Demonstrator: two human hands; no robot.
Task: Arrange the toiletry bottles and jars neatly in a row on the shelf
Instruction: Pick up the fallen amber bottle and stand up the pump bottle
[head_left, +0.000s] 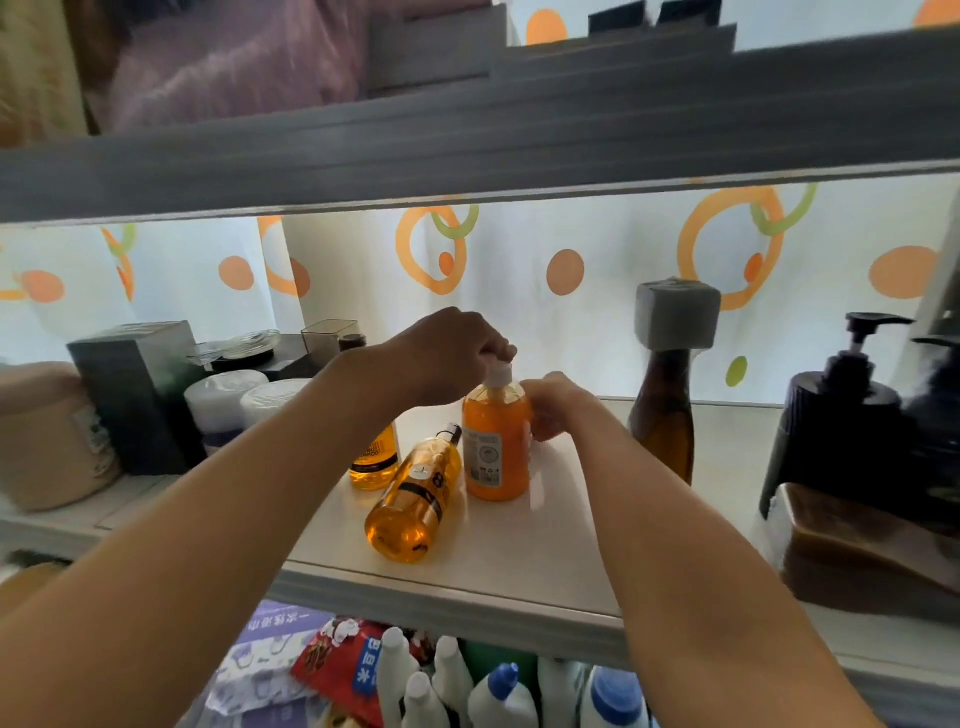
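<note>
An orange bottle with a white cap (496, 447) stands upright at the middle of the white shelf (519, 551). My left hand (457, 358) grips its cap from above. My right hand (558, 405) holds its right side. Just left of it an amber bottle with a black cap (415, 501) lies on its side, bottom toward me. Behind that, a second amber bottle (375, 462) stands partly hidden by my left forearm. To the right stand a brown bottle with a grey square cap (667, 410) and a black pump bottle (836, 421).
At the left sit a beige jar (49, 436), a dark box (137, 395) and two white-lidded jars (244, 397). A brown container (857, 551) lies at the front right. A grey shelf (467, 140) hangs low overhead. White bottles (467, 686) crowd the level below.
</note>
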